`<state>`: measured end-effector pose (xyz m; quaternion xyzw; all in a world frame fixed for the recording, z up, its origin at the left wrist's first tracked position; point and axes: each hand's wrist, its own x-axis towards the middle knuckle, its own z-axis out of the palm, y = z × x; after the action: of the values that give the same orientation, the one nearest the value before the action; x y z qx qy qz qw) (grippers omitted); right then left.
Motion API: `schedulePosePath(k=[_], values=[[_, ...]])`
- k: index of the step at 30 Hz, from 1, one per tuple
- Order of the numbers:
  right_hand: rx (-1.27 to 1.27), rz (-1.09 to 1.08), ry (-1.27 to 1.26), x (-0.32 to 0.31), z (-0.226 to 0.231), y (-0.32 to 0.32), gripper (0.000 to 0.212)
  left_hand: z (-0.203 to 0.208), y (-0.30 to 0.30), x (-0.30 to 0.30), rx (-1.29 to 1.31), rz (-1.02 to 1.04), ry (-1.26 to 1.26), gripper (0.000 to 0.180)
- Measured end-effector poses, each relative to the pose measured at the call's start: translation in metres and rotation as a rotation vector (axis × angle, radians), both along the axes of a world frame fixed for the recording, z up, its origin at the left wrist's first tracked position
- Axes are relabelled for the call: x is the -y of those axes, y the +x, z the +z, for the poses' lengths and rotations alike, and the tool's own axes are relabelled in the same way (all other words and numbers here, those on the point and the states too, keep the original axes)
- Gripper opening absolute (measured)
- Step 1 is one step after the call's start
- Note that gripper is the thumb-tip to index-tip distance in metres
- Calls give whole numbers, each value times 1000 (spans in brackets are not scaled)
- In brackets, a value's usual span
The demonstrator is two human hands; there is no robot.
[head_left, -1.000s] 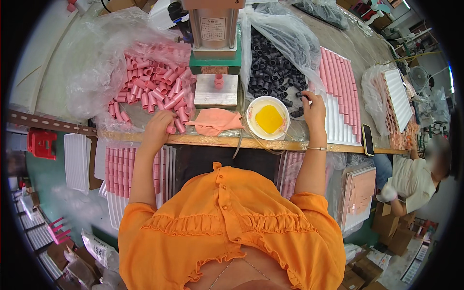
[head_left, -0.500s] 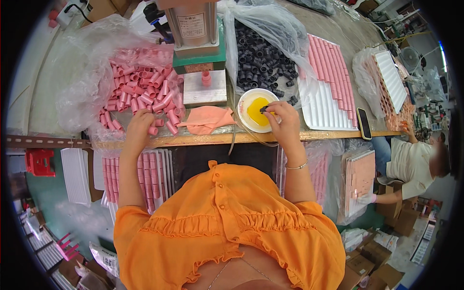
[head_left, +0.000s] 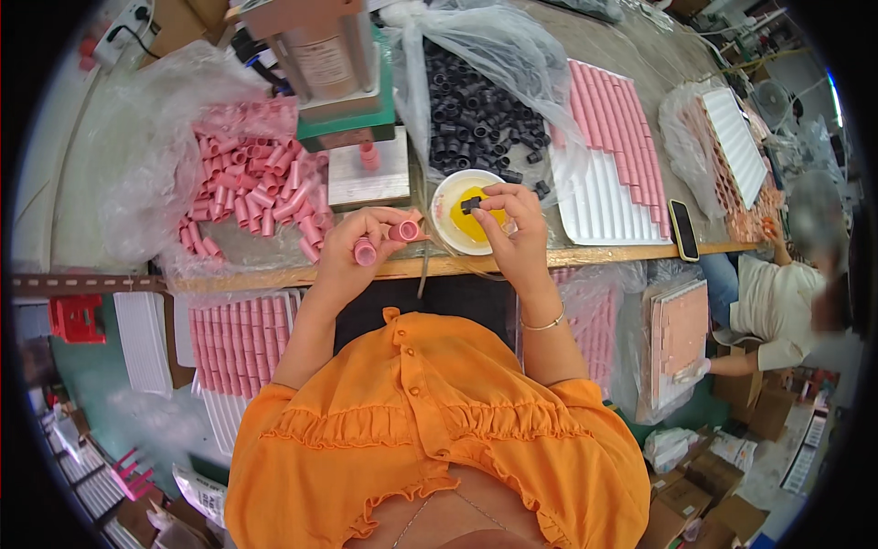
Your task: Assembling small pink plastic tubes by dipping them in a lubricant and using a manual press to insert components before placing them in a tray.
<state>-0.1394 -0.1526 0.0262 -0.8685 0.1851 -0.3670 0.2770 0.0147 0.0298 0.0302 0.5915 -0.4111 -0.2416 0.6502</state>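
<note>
The left hand [head_left: 344, 258] is closed around two pink tubes, an inner tube [head_left: 404, 231] and an outer tube [head_left: 365, 252], open ends showing; the right hand [head_left: 522, 240] pinches a small black collar [head_left: 471, 206] between thumb and fingers over the white bowl [head_left: 439, 209]. The hands are apart from each other. Tubes and collar look like light, fairly stiff plastic, unlikely to break; the tubes are best held round their walls with the mouths uncovered, the collar by its outer sides. Touching the bowl's yellow contents [head_left: 465, 222] could make the collar slippery. The wooden front edge [head_left: 476, 265] of the bench runs close by the hands, the press's metal base [head_left: 343, 190] stands beyond the left hand, and the ridged white tray [head_left: 599, 215] bounds the right, so the easiest room is the gap between the hands
</note>
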Motion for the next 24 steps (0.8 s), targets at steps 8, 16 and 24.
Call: schedulePosePath(k=[8, 16, 24], values=[[12, 142, -138, -14, 26, 0, 20, -10, -15, 39, 395, 17, 40, 32], [89, -560, 151, 121, -1, -50, 19, -16, -6, 40, 303, 76, 144, 31], [-817, -1084, 34, 248, -60, -96, 44, -18, 0, 35, 191, 164, 252, 33]])
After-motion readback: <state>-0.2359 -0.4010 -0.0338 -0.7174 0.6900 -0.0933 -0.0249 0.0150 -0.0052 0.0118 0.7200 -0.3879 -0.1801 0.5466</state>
